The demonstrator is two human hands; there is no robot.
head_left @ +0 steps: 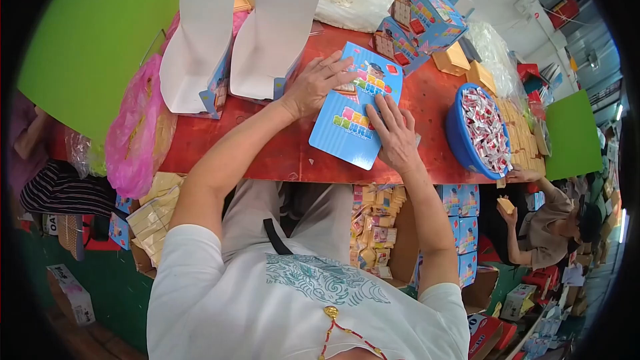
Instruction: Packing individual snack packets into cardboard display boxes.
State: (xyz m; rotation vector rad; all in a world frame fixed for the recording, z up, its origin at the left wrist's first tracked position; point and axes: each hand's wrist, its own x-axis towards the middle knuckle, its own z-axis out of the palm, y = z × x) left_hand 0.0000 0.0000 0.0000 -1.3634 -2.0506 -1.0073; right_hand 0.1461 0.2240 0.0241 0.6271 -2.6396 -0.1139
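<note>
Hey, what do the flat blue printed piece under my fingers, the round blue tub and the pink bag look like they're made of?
Flat blue printed piece: probably coated paperboard; crisp edges, smooth face with a slight sheen.
Round blue tub: likely moulded plastic; even colour, smooth rounded rim.
Pink bag: seemingly thin plastic film; shiny, crinkled.
</note>
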